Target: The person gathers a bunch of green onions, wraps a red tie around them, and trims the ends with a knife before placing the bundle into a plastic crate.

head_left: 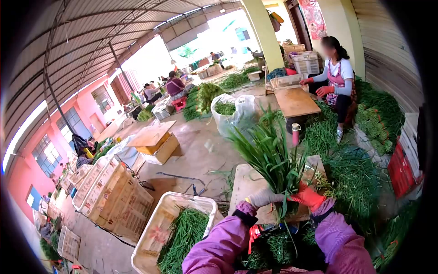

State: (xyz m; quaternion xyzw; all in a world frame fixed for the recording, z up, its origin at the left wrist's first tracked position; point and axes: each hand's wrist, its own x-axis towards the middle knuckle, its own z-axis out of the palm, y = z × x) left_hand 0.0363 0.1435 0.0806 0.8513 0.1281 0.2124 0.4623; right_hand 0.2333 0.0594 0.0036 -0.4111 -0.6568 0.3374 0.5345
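Note:
A bunch of long-bladed leafy greens (273, 157) stands upright between my hands, its leaves fanning out above a wooden board (244, 185). My left hand (265, 197), in a grey glove, closes on the lower part of the bunch from the left. From the right, my right hand (306, 196) in an orange-red glove grips the same bunch. Stalk ends hang below both hands. Red strips (255, 232) show beneath my left wrist, and more greens (278, 246) lie in shadow below the board.
To the left, a white crate (137, 255) holds cut greens, with stacked crates (121, 201) behind. Loose greens (351, 182) cover the floor at right, near a pink bottle (295, 134). A seated person (337, 77) in red gloves is at another board (296, 102). A plastic sack (244, 107) stands ahead.

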